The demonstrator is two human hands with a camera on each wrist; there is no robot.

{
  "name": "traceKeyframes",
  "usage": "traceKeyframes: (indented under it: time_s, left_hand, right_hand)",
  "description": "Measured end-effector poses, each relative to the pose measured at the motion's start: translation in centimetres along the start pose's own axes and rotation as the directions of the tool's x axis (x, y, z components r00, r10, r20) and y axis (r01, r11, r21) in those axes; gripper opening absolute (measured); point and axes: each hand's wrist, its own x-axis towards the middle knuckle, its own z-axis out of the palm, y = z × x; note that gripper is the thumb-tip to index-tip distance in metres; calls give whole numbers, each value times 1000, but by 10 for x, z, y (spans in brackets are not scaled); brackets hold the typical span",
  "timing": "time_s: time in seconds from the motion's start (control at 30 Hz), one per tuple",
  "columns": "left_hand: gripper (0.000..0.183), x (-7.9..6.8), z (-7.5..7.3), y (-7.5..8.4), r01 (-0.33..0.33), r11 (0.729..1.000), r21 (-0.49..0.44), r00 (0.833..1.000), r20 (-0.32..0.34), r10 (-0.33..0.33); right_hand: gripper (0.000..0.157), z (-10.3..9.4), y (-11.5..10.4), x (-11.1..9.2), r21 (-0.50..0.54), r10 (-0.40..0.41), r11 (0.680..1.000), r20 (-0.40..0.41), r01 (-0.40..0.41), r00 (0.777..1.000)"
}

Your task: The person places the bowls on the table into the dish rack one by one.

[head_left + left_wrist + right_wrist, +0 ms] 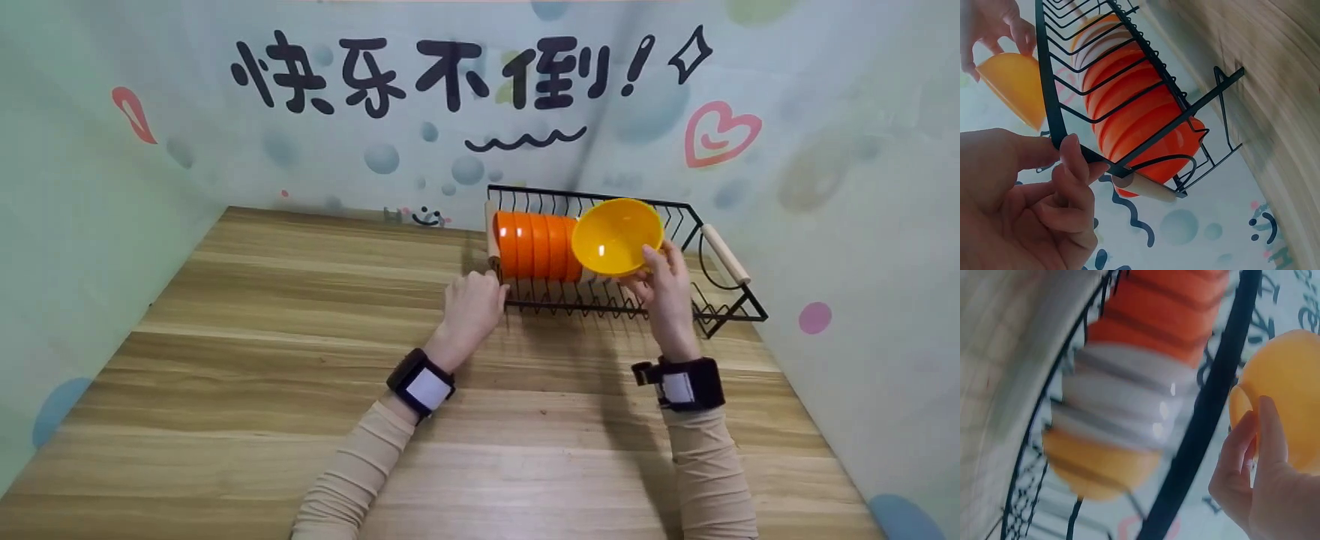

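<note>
A black wire dish rack (1213, 388) with wooden handles stands on the table. At its front left corner, my left hand (472, 304) grips the frame between thumb and fingers, as the left wrist view also shows. My right hand (664, 300) pinches a yellow bowl (615, 238) near its rim, holding it tilted above the rack with the inside facing the head camera. Several orange bowls (532, 246) stand on edge, nested in a row at the rack's left. Beyond them, the right wrist view shows white bowls (1129, 388) and another yellow bowl (1100, 467) in the slots.
The wood-grain table (262, 360) spreads to the left and front of the rack. A printed backdrop (337, 165) rises behind the rack and along both sides. On the rack's right end is a wooden handle (725, 253).
</note>
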Motion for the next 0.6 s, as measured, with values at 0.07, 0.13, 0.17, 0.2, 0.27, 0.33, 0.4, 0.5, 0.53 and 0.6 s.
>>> traceKeyframes:
  time_s: [0.07,0.13,0.17,0.2,0.27,0.33,0.4,0.5,0.53,0.6]
  left_hand:
    - [31,0,0,0,3,1000,-12,1000,-2,-3]
    - [30,0,0,1,1,1000,-29,1000,-2,-1]
    - [29,-1,0,0,0,999,-40,1000,-2,0]
    - [29,-1,-1,0,-1,999,-50,1000,0,1]
    - [28,-1,-1,1,-2,997,-72,1000,11,2]
    - [27,-1,-1,1,0,997,-81,1000,23,2]
    - [27,0,-1,0,-1,997,-83,1000,28,4]
    - [27,0,-1,0,-4,997,-77,1000,26,6]
    - [27,0,-1,0,-4,997,-78,1000,27,7]
    - [27,1,0,1,-8,997,-76,1000,28,10]
  right_hand:
    - [60,-8,-4,2,-13,-9,1000,-36,8,999]
    - [63,-17,-6,3,-54,-13,999,-82,9,997]
    - [64,-21,-7,4,-78,-15,997,-106,7,994]
    - [65,-24,-7,5,-104,-20,995,-129,6,991]
    - [65,-32,-8,7,-151,-25,989,-178,-2,984]
    - [65,-39,-9,9,-196,-34,981,-222,-10,974]
    - [65,-45,-10,11,-253,-52,967,-261,-17,964]
    - [65,-52,-15,16,-382,-98,924,-306,-27,947]
    - [65,-55,-16,18,-444,-123,896,-316,-32,941]
    - [64,-58,-18,22,-559,-175,828,-324,-39,930]
